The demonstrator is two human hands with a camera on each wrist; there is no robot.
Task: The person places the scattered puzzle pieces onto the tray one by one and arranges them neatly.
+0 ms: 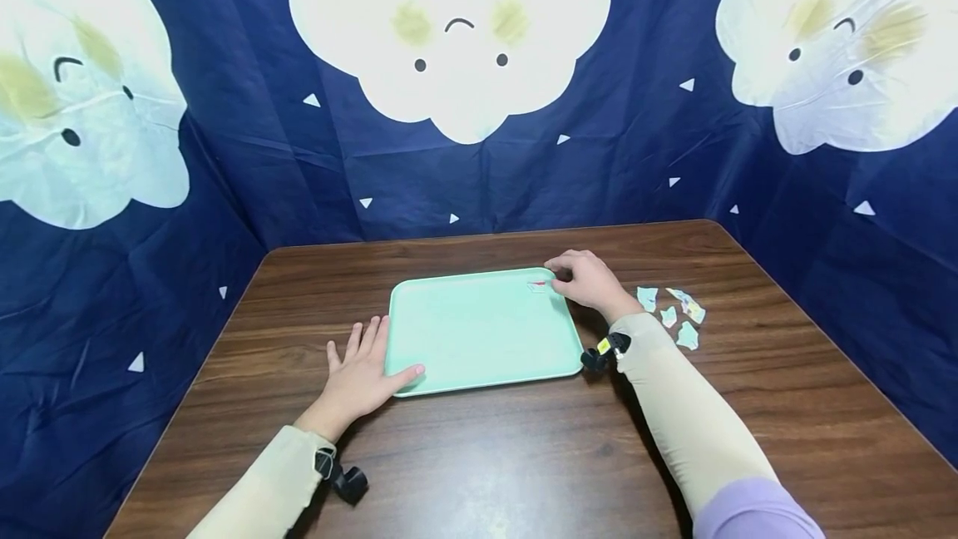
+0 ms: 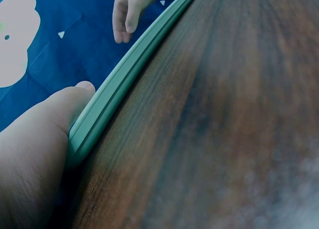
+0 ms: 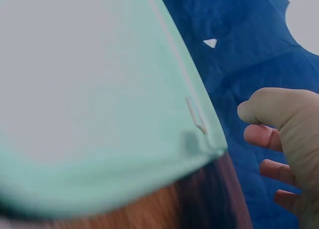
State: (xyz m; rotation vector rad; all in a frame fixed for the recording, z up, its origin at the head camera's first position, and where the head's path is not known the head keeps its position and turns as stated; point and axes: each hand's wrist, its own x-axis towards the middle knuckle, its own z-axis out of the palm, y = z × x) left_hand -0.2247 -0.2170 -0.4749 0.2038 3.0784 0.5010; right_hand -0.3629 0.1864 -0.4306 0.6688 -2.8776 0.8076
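A mint-green tray (image 1: 479,331) lies on the wooden table. My left hand (image 1: 359,377) rests at its lower left corner, thumb over the rim and the other fingers spread along the left side. In the left wrist view the thumb (image 2: 75,102) lies against the tray's rim (image 2: 112,94). A small flat scrap (image 1: 536,285) with a red mark sits inside the far right corner. Just above that corner hovers my right hand (image 1: 587,281), its fingers loosely bent. Nothing shows between those fingers in the right wrist view, where the scrap (image 3: 196,114) lies along the rim.
Several torn-looking paper pieces (image 1: 669,317), pale blue with coloured prints, lie on the table right of the tray, beside my right forearm. The brown table (image 1: 479,456) meets a dark blue cloth (image 1: 479,190) with white clouds behind and at both sides.
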